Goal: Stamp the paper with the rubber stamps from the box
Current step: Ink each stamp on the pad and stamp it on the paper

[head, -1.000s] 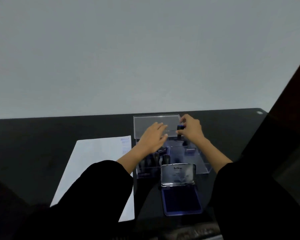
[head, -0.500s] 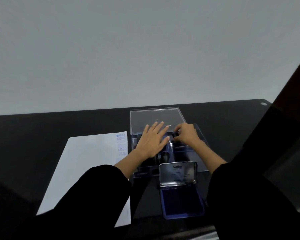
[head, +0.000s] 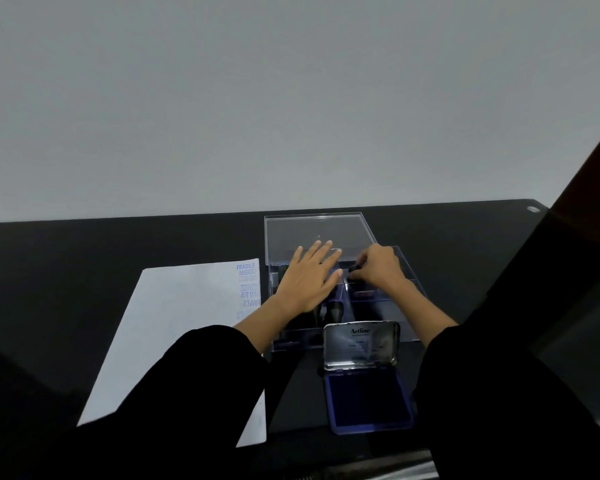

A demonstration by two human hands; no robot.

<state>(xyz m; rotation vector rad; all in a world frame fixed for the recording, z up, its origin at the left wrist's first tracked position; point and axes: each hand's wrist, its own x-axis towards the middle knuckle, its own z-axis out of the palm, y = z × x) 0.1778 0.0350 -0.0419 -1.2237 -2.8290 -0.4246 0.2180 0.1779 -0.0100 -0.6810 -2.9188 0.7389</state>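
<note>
A clear plastic box [head: 409, 327] with dark rubber stamps in its compartments stands on the black desk, its clear lid [head: 316, 233] lying behind it. My left hand [head: 309, 278] lies flat with spread fingers over the box's left half. My right hand [head: 378, 268] pinches a dark rubber stamp [head: 354, 270] low inside the box's right half. White paper [head: 181, 327] lies to the left, with several blue stamp marks [head: 248, 285] down its right edge. An open blue ink pad [head: 369, 400] sits in front of the box, metal lid up.
The black desk [head: 84, 258] runs back to a pale wall. A dark upright edge [head: 582, 188] rises at the right. More stamps [head: 335, 308] stand in the box's near left compartment.
My right hand has come down with the stamp from above the box's back edge into its right half. My left hand has stayed spread over the box.
</note>
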